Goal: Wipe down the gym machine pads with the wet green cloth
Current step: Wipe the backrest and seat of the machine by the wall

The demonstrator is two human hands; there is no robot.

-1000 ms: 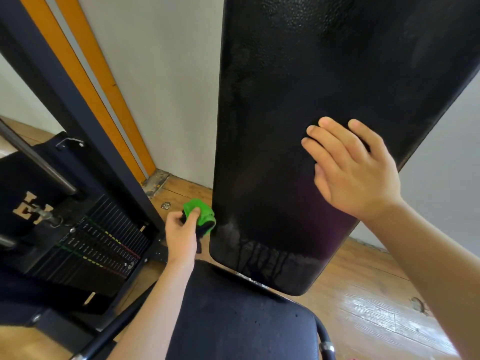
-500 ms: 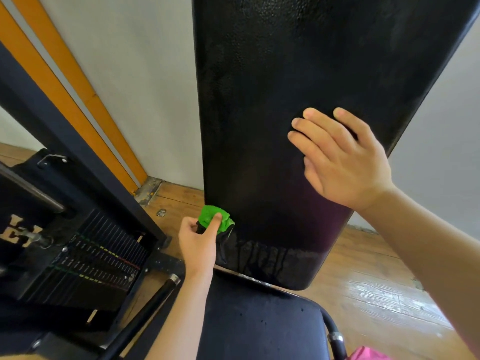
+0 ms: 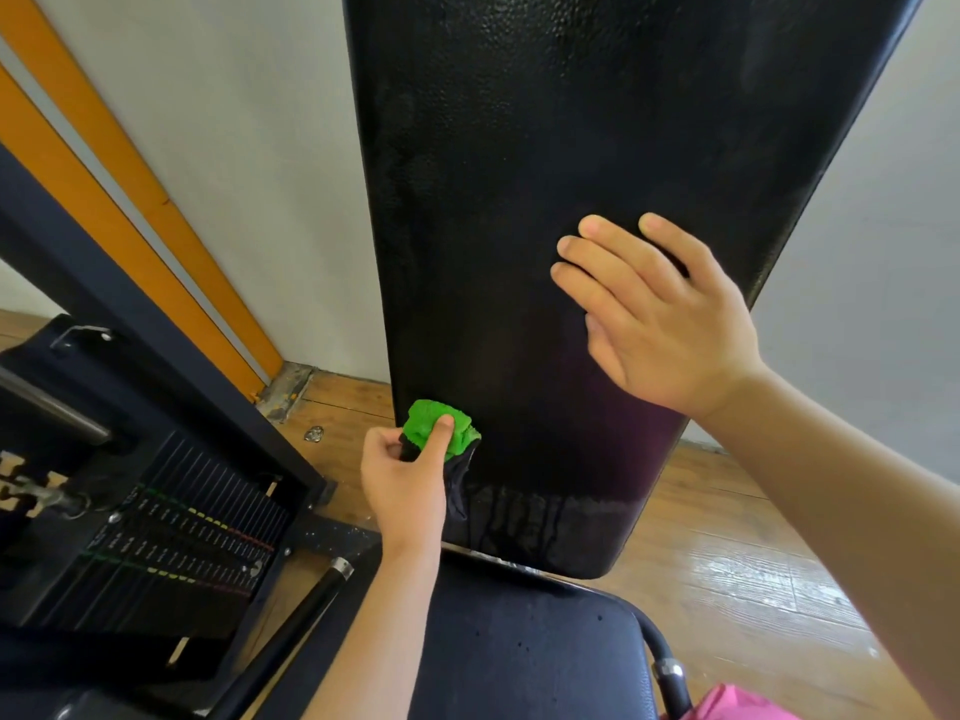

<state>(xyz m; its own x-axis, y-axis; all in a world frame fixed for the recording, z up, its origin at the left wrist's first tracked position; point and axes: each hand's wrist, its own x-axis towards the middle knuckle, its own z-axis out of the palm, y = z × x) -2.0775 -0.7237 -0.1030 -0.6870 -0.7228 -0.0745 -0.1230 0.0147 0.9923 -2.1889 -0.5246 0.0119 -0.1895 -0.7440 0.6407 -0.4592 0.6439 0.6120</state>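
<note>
A tall black back pad (image 3: 545, 174) fills the upper middle of the head view, with wet drip streaks along its lower edge. My left hand (image 3: 408, 485) is shut on a bunched green cloth (image 3: 434, 426) and presses it against the pad's lower left edge. A dark part of the cloth hangs below my fingers. My right hand (image 3: 660, 314) lies flat on the pad's right side, fingers spread, holding nothing. The black seat pad (image 3: 530, 652) sits just below the back pad.
A weight stack (image 3: 171, 543) in a dark frame (image 3: 130, 298) stands at the left, with a black bar (image 3: 291, 631) slanting beside the seat. Orange stripes run down the white wall (image 3: 234, 122). Wooden floor (image 3: 737, 569) lies to the right. A pink thing (image 3: 737, 704) shows at the bottom edge.
My left hand has carried the green cloth from beside the pad's left edge onto its lower left corner. The right hand has stayed flat on the pad.
</note>
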